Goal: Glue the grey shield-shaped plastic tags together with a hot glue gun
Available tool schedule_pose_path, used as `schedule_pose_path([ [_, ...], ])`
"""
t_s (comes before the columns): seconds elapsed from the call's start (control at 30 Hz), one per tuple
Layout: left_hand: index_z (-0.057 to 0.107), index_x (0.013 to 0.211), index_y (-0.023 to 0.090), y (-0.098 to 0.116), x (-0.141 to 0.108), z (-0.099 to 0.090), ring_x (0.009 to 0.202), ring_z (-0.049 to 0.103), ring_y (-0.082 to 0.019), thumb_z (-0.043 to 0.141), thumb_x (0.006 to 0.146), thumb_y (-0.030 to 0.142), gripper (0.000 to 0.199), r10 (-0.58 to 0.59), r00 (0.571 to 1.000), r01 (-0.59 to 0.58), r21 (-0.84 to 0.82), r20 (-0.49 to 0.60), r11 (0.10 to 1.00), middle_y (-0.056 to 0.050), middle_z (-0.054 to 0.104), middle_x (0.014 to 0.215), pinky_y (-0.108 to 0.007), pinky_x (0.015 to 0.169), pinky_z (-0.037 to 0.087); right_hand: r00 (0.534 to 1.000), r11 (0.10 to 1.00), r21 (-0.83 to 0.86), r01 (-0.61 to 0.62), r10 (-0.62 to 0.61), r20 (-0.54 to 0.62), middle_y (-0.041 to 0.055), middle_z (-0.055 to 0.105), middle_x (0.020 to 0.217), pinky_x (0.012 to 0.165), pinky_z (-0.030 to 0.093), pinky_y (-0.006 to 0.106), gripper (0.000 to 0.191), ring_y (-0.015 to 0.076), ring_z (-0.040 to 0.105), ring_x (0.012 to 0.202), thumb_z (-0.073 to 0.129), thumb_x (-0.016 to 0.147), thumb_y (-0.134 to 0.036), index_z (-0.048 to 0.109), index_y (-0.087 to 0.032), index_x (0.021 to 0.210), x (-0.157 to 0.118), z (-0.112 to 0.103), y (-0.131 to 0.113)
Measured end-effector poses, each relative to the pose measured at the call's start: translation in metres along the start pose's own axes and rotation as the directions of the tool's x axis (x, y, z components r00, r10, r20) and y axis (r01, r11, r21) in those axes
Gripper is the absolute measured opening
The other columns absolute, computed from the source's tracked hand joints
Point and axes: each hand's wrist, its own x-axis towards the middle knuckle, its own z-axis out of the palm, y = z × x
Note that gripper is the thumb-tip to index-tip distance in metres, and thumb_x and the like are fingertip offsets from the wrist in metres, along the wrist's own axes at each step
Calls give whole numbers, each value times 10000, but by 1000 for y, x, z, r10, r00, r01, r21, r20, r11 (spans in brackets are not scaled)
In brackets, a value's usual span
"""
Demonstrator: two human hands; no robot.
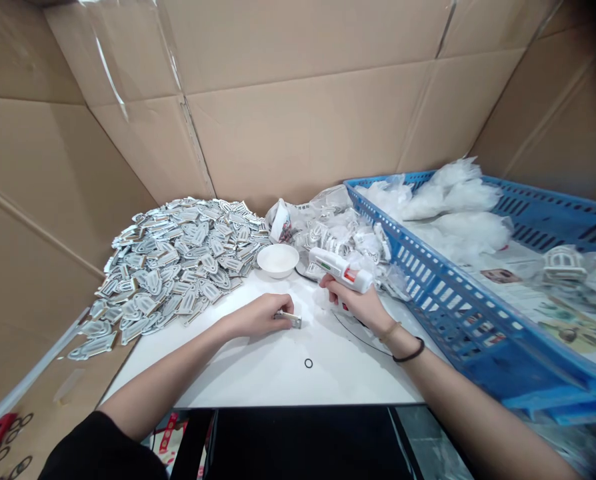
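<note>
Pile of grey-white pieces (178,260) on the left: look flat, light, stiff; thin bars could snap, I'd guess, so take them by the outer edge. My left hand (265,315), mid-desk (258,380), pinches one small piece (294,320) narrowly between thumb and fingers, end poking out right; probably light and rigid, surface maybe a bit slick. My right hand (355,303) is wrapped round the glue gun (341,270), right of the piece, tilted nose up to the far left; should be light-to-middling, hard plastic, best held at the grip, nozzle likely hot.

Counts, left to right: pile, too many to count; piece in my left hand, one; white bowl (278,269), one, far of that hand; dark ring (309,367) on the near desk, one; glue gun, one; bagged pieces (341,233) at the far right of the desk, can't count through plastic; blue crate (428,293), one, on the right; white bags (453,200) inside it, several, overlapping, no exact number.
</note>
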Motion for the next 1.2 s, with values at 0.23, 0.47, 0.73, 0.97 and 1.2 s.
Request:
schedule_pose_path([
  [0.23, 440, 1029, 210, 4, 5, 7, 521, 552, -108, 670, 870, 564, 451, -201, 974, 40, -800, -102, 598, -30, 684, 844, -222, 492, 378, 1000, 999, 45, -23, 24, -13, -8, 577, 584, 482, 423, 263, 154, 121, 491, 492, 632, 692, -353, 626, -199, 697, -1, 0, -5],
  [0.47, 579, 972, 134, 11, 9, 11, 638, 585, -85, 635, 935, 236, 122, -324, 941, -47, -987, -95, 152, -103, 687, 1040, -200, 538, 448, 999, 999, 10, -44, 44, -26, 0, 575, 574, 460, 408, 267, 141, 136, 487, 495, 633, 701, -350, 634, -208, 698, -3, 1, -8],
  [0.73, 624, 1097, 140, 16, 8, 16, 1006, 732, -189, 580, 968, 152, 138, -380, 919, -58, -990, -103, 128, -150, 616, 1398, -296, 893, 596, 998, 998, -30, -49, 48, -32, 5, 581, 576, 474, 410, 272, 155, 136, 485, 500, 619, 694, -354, 635, -200, 700, -4, 2, -11],
  [0.97, 550, 996, 144, 14, 11, 23, 803, 737, -141, 547, 992, 165, 21, -437, 875, -144, -974, -208, 175, -99, 719, 982, -259, 783, 611, 1000, 999, -44, -20, 20, 0, 6, 579, 560, 456, 404, 276, 147, 143, 492, 489, 622, 717, -353, 645, -208, 705, -4, 2, -6],
  [1.2, 373, 1045, 225, 6, 13, 29, 545, 644, -122, 609, 958, 416, 316, -380, 853, -205, -899, -358, 387, -25, 700, 852, -231, 485, 505, 997, 1000, -25, 8, -6, 74, 15, 591, 557, 447, 416, 280, 158, 157, 518, 495, 649, 737, -363, 663, -207, 718, -3, 0, -3],
])
